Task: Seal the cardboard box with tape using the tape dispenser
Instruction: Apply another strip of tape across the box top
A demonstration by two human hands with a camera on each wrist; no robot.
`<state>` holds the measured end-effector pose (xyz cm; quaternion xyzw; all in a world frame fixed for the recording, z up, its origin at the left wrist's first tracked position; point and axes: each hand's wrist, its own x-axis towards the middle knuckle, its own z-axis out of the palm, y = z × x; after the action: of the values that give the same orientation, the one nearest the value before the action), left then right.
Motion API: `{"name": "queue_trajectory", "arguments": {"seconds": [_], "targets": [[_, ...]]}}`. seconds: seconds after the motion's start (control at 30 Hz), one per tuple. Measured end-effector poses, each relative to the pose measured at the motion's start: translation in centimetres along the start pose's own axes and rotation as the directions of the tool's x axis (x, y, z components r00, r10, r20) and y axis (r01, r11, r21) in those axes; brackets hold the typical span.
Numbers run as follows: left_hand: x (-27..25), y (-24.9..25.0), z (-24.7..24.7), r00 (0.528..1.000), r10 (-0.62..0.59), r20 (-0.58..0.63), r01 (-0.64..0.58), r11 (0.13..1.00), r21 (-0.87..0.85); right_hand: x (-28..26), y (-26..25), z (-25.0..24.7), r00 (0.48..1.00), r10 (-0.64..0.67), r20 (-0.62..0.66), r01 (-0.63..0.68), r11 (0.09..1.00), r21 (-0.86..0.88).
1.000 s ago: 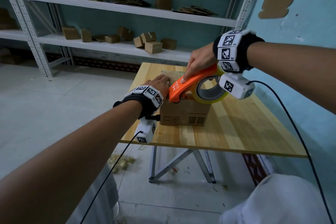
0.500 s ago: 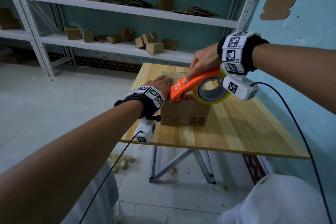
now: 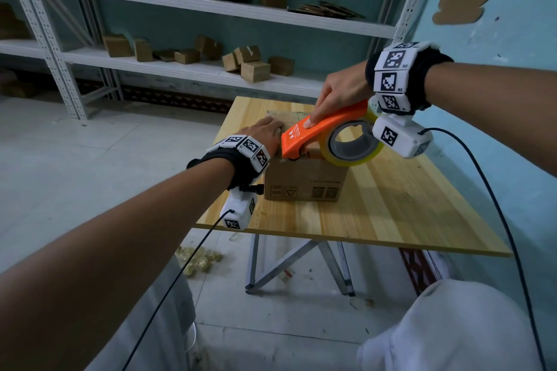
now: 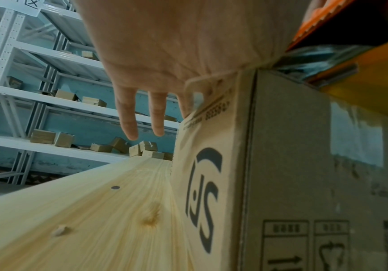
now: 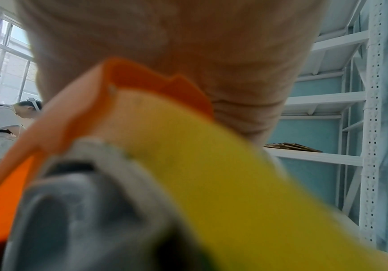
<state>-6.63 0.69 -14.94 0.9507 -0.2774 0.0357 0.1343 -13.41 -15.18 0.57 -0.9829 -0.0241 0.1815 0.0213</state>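
Observation:
A brown cardboard box [image 3: 304, 184] stands on the wooden table [image 3: 391, 205]. My left hand [image 3: 265, 132] rests flat on the box's top left. In the left wrist view its fingers [image 4: 128, 113] reach straight past the left side of the box [image 4: 293, 165]. My right hand [image 3: 337, 96] grips the orange tape dispenser [image 3: 313, 137], forefinger stretched along its top. The dispenser's nose sits on the box's near top edge, beside my left hand. Its yellowish tape roll [image 3: 352, 144] hangs over the box's right part. A clear tape strip [image 4: 355, 135] runs down the box's front face.
White metal shelves [image 3: 187, 69] with several small cartons stand behind the table. A blue wall [image 3: 497, 39] runs close along the table's right side. Wrist cables hang off both arms. Scraps lie on the floor [image 3: 199, 259] under the table's left corner. Another person [image 5: 0, 117] stands far off.
My right wrist and the dispenser's rear have drifted slightly right, while its nose stays at the box's near top edge. The left hand has not moved.

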Motion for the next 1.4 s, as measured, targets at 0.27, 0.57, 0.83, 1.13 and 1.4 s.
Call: {"name": "queue_trajectory", "arguments": {"seconds": [0.27,0.57,0.83,1.13,1.4], "targets": [[-0.3,0.1,-0.2,0.999,0.025,0.031,-0.026,0.999,0.04,-0.4,0.2,0.2,1.0,-0.001,0.008,0.0,1.0,0.029],[-0.9,0.5,-0.6,1.0,0.005,-0.017,-0.006,1.0,-0.004,-0.8,0.7,0.0,1.0,-0.017,0.021,0.016,0.999,0.045],[-2.2,1.9,-1.4,0.996,-0.075,-0.056,0.071,0.995,-0.063,-1.5,2.6,0.4,1.0,0.002,0.025,-0.003,0.998,0.06],[-2.5,2.4,-1.7,0.993,-0.113,-0.031,0.111,0.991,-0.071,-0.5,1.8,0.7,1.0,0.017,-0.017,-0.018,1.0,-0.026],[-2.3,3.0,-2.5,0.99,-0.14,0.01,0.141,0.984,-0.108,-0.2,1.5,0.7,1.0,0.012,-0.005,-0.012,0.999,-0.051]]}}
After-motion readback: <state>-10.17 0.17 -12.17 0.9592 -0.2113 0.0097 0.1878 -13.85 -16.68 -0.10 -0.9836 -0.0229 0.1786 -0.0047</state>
